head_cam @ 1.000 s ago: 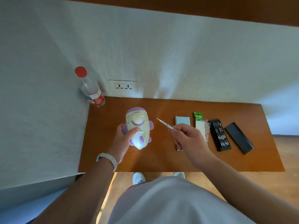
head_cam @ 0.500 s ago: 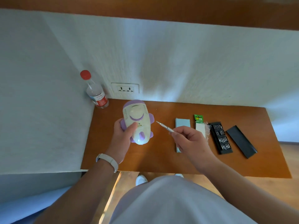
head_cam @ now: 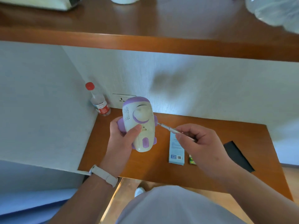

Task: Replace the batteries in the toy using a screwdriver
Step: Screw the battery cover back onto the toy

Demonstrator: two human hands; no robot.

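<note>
- Two hands were at work. I had the left hand [head_cam: 123,139] wrapped round the side of the toy [head_cam: 139,125], thumb pressed across its cream back, holding it up off the surface [head_cam: 145,172].
- I had the right hand [head_cam: 202,143] pinching the screwdriver [head_cam: 169,129] between thumb and curled fingers. The tip reached out to the toy's edge nearest that hand, and I could not tell whether it touched.
- A small dark hole [head_cam: 143,127] sat just beyond the left thumb tip. I took it for the battery cover's screw, though it was too small to be sure.
- The shaft lay at a slant to the toy's back. I judged it should stand straight into the hole before any turn, or the tip would ride out and chew the screw head.
- The left thumb lay very near that hole, so I reckoned it was best slid aside in case of a slip.
- Resting the toy on the surface beneath the left hand would have steadied it under pressure.
- Under the right hand lay a blue box [head_cam: 176,151] and a green pack [head_cam: 192,160], probably the fresh cells, close enough for later.
</note>
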